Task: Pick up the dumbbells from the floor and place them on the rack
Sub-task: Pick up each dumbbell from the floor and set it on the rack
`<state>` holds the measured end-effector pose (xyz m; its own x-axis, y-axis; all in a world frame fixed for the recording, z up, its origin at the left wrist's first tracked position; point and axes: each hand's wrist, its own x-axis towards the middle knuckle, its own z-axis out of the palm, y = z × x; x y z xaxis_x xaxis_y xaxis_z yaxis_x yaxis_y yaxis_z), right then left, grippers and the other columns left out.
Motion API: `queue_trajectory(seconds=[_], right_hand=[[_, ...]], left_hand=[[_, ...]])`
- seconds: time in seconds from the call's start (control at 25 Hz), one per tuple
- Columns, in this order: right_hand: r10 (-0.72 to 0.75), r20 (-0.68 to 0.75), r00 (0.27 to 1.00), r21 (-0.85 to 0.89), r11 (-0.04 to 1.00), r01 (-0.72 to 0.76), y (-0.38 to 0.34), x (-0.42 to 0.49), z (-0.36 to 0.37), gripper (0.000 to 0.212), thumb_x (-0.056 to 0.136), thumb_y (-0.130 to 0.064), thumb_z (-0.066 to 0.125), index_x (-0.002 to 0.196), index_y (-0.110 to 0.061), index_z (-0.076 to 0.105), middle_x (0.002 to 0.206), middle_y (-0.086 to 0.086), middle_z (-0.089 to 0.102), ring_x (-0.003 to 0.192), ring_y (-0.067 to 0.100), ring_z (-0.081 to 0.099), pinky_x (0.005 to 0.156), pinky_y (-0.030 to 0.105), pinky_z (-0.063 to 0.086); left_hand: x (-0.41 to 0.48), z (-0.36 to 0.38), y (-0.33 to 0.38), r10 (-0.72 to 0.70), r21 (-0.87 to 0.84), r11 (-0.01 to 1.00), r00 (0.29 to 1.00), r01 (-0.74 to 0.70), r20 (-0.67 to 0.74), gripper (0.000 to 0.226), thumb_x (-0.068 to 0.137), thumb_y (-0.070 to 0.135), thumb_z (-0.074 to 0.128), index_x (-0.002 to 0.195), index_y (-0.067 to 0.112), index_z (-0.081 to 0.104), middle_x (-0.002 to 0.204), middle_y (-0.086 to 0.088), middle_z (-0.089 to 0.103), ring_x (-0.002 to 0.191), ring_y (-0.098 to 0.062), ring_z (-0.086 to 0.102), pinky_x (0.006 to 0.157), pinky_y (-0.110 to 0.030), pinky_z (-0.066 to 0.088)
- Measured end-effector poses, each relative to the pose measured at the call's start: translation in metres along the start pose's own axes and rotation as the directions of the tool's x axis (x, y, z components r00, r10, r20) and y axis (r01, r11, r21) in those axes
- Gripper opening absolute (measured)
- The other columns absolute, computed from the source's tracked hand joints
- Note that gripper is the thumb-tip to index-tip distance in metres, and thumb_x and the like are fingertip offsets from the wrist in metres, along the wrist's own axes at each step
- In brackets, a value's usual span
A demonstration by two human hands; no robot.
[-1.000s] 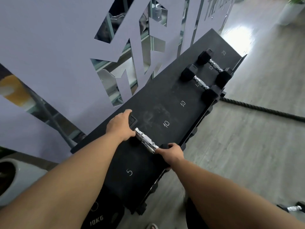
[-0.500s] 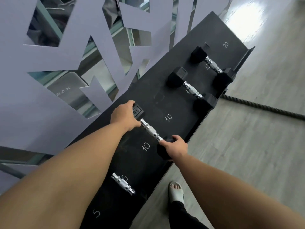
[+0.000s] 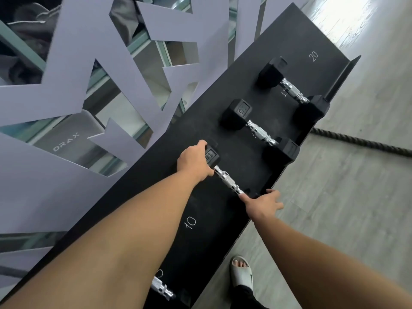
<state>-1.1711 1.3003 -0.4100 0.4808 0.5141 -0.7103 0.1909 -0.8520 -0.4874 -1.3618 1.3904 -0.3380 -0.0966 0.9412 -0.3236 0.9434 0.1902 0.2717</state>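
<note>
Rack (image 3: 263, 175): four dumbbells on it.
Left hand (image 3: 193, 162): wrapped over held dumbbell (image 3: 228, 179) head.
Right hand (image 3: 263, 202): fingers now spread, grip loosened.

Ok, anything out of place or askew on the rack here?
Nothing damaged. The dumbbell under both hands lies parallel to the two dumbbells beyond it on the rack. Left hand grips its far head; right hand rests open on the near head. A rope trails on the floor.
</note>
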Motion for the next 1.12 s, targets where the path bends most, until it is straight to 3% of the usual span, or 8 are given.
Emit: queue_trajectory(seconds=[0.2, 0.36, 0.6, 0.8, 0.96, 1.04, 1.12], right_hand=[[0.044, -0.026, 0.999, -0.03, 0.999, -0.045, 0.0, 0.012, 0.01, 0.075, 0.083, -0.031, 0.086, 0.137, -0.016, 0.037, 0.144, 0.019, 0.03, 0.115, 0.048, 0.057, 0.101, 0.054, 0.05], [0.075, -0.003, 0.997, -0.023, 0.997, -0.075, 0.001, 0.012, 0.009, 0.07, 0.085, -0.032, 0.084, 0.139, -0.019, 0.041, 0.145, 0.016, 0.032, 0.124, 0.047, 0.051, 0.104, 0.054, 0.047], [0.068, -0.002, 0.998, 0.044, 0.997, -0.068, -0.002, 0.017, 0.008, 0.064, 0.082, -0.026, 0.087, 0.133, -0.023, 0.048, 0.136, 0.01, 0.036, 0.112, 0.04, 0.059, 0.097, 0.048, 0.054], [0.058, -0.028, 0.998, 0.09, 0.994, -0.055, 0.006, 0.019, 0.018, 0.059, 0.077, -0.026, 0.087, 0.125, -0.031, 0.052, 0.112, -0.004, 0.027, 0.104, 0.036, 0.062, 0.092, 0.047, 0.057], [-0.01, -0.053, 0.999, 0.046, 0.999, 0.013, -0.011, 0.04, 0.004, 0.065, 0.066, -0.033, 0.089, 0.121, -0.032, 0.055, 0.113, 0.0, 0.033, 0.097, 0.031, 0.061, 0.084, 0.04, 0.056], [0.042, 0.0, 0.999, 0.022, 0.999, -0.042, -0.018, 0.05, -0.003, 0.068, 0.063, -0.035, 0.091, 0.12, -0.029, 0.055, 0.116, 0.003, 0.033, 0.079, 0.022, 0.055, 0.074, 0.037, 0.054], [0.07, 0.011, 0.997, 0.001, 0.998, -0.07, -0.017, 0.049, -0.004, 0.066, 0.061, -0.043, 0.092, 0.115, -0.031, 0.055, 0.114, 0.002, 0.032, 0.075, 0.022, 0.053, 0.074, 0.037, 0.054]], left_hand=[[0.014, 0.013, 0.004, -0.015, 0.011, 1.0, 0.999, 0.014, 0.038, 0.084, 0.065, 0.031, 0.094, 0.135, 0.026, 0.048, 0.119, -0.003, 0.068, 0.108, -0.028, 0.064, 0.081, -0.039, 0.053], [0.014, 0.011, -0.005, 0.002, -0.006, 1.0, 0.996, -0.001, 0.088, 0.089, 0.071, 0.031, 0.091, 0.145, 0.026, 0.042, 0.133, -0.005, 0.062, 0.119, -0.031, 0.059, 0.093, -0.042, 0.05], [0.002, 0.006, -0.012, -0.042, -0.083, 0.995, 0.998, 0.047, 0.053, 0.068, 0.087, 0.028, 0.079, 0.146, 0.022, 0.046, 0.134, -0.01, 0.061, 0.12, -0.031, 0.058, 0.095, -0.042, 0.049], [-0.001, 0.012, -0.013, -0.063, -0.136, 0.989, 0.998, 0.065, 0.014, 0.065, 0.088, 0.028, 0.078, 0.145, 0.022, 0.048, 0.131, -0.01, 0.063, 0.117, -0.031, 0.059, 0.092, -0.039, 0.049], [-0.001, 0.014, -0.018, -0.074, -0.137, 0.988, 0.997, 0.071, -0.014, 0.066, 0.084, 0.036, 0.081, 0.141, 0.022, 0.051, 0.127, -0.009, 0.064, 0.116, -0.03, 0.06, 0.091, -0.039, 0.05], [0.0, 0.017, -0.02, -0.073, -0.151, 0.986, 0.997, 0.068, -0.023, 0.066, 0.083, 0.036, 0.081, 0.14, 0.021, 0.052, 0.127, -0.009, 0.064, 0.116, -0.03, 0.06, 0.092, -0.039, 0.049], [0.0, 0.018, -0.019, -0.073, -0.169, 0.983, 0.997, 0.069, -0.014, 0.066, 0.084, 0.035, 0.081, 0.141, 0.022, 0.05, 0.128, -0.009, 0.064, 0.117, -0.03, 0.059, 0.093, -0.039, 0.049]])
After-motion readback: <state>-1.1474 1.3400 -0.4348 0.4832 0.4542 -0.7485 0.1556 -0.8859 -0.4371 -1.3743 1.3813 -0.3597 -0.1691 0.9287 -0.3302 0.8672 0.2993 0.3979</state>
